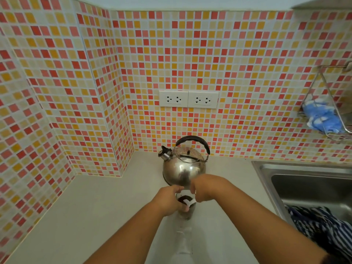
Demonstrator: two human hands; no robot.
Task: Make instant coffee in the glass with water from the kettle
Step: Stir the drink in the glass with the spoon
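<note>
A shiny steel kettle (183, 166) with a black handle stands on the pale counter by the tiled wall. Just in front of it my left hand (169, 201) is wrapped around a small clear coffee jar (185, 213) with dark granules inside. My right hand (206, 189) pinches a white spoon (191, 202) whose tip is in the jar's mouth. A tall clear glass (183, 239) stands on the counter directly below the jar, nearer to me. I cannot tell whether the jar touches the glass.
A steel sink (304, 180) lies at the right, with a blue-and-white striped cloth (323, 225) over its near edge. A wire rack (327, 111) holding a blue cloth hangs on the wall. Two socket plates (188, 99) sit above the kettle. The tiled wall juts out at the left.
</note>
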